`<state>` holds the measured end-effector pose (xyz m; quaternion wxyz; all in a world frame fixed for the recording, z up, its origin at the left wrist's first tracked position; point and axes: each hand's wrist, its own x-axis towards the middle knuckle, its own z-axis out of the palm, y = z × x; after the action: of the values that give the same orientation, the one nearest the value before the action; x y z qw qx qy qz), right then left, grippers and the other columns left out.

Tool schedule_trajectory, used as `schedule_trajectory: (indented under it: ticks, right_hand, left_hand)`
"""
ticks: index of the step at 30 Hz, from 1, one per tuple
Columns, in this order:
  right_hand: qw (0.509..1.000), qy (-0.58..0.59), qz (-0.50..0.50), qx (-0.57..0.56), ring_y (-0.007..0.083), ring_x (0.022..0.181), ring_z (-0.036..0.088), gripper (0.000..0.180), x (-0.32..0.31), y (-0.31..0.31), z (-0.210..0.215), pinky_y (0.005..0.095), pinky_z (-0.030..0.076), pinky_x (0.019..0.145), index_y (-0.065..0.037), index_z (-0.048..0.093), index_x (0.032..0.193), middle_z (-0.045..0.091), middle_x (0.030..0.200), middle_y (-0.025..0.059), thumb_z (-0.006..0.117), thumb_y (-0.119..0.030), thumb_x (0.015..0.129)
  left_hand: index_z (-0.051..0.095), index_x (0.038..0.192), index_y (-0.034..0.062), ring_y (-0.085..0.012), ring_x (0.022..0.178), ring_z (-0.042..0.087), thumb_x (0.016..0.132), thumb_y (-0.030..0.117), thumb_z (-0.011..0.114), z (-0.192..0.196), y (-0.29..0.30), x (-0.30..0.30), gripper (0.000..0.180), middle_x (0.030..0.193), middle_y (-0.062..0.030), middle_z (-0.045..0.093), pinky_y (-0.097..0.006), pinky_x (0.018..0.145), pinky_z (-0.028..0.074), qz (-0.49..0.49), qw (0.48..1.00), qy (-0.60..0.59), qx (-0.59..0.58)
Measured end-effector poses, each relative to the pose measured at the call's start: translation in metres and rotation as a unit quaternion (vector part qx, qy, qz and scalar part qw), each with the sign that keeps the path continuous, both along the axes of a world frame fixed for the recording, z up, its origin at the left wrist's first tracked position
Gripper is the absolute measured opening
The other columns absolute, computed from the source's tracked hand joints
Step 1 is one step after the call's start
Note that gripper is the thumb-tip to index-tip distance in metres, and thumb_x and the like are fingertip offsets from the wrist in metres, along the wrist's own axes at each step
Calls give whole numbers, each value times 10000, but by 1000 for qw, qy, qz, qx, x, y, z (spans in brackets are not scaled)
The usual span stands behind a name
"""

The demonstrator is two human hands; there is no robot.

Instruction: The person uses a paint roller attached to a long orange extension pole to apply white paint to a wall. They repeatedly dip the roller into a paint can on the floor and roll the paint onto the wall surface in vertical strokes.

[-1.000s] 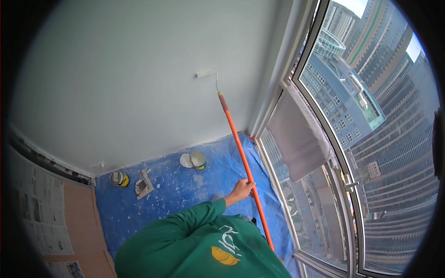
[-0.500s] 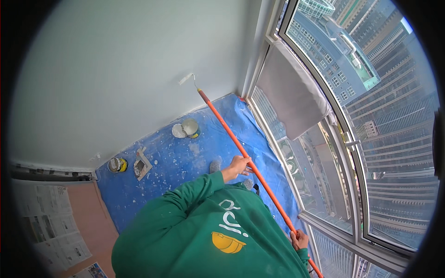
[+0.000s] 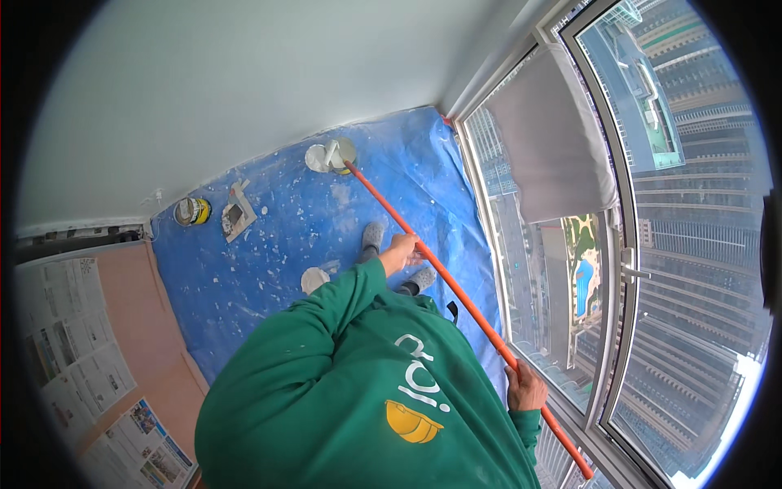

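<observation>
Both hands are closed around a long orange extension pole [image 3: 466,300] with a paint roller [image 3: 331,152] at its far end. My left hand [image 3: 400,253] grips it about halfway along, in front of my chest. Lower down, near the window, my right hand [image 3: 527,387] holds it close to its butt end. The white roller is at the mouth of an open paint bucket [image 3: 348,150] on the floor; whether it touches the paint I cannot tell. A round white lid [image 3: 316,158] lies beside the bucket.
Paint-spattered blue sheeting [image 3: 285,212] covers the floor. A yellow-labelled can [image 3: 192,212] and a flat tool on a board [image 3: 239,213] lie left. Another pale round lid [image 3: 314,280] is near my feet. Tall windows [image 3: 627,244] run along the right; a pale wall [image 3: 244,81] stands ahead.
The roller has come down from the wall to the paint bucket. The pole has slid back toward me, its butt end now in view. My view has tilted downward, showing my feet.
</observation>
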<state>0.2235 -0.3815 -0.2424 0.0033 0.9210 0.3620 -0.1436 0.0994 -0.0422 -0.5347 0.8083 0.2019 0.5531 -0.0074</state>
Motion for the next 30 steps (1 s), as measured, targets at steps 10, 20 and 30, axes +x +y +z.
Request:
schedule_trajectory:
  ticks: [10, 20, 30]
  right_hand:
    - [994, -49, 89, -45, 346, 594, 597, 285, -4, 127, 21, 464, 450, 540, -154, 665, 1080, 580, 685, 132, 686, -296, 834]
    - [975, 1, 158, -157, 390, 662, 656, 194, -25, 324, -37, 494, 506, 598, -134, 615, 1038, 650, 717, 187, 565, -281, 922]
    - [971, 29, 158, -177, 401, 687, 656, 208, -22, 352, 18, 519, 496, 629, -120, 610, 1084, 660, 721, 193, 529, -237, 932]
  left_hand:
    - [568, 1022, 63, -324, 942, 658, 927, 223, 576, -27, 76, 2, 186, 1026, -152, 672, -519, 822, 509, 87, 993, -64, -46]
    - [556, 997, 89, -277, 851, 638, 888, 189, 627, -68, 152, -3, 164, 920, -102, 642, -489, 749, 536, 238, 965, -82, -71]
    - [532, 966, 46, -310, 802, 652, 875, 223, 652, -1, 174, -6, 233, 913, -146, 612, -501, 707, 550, 132, 985, -78, -75]
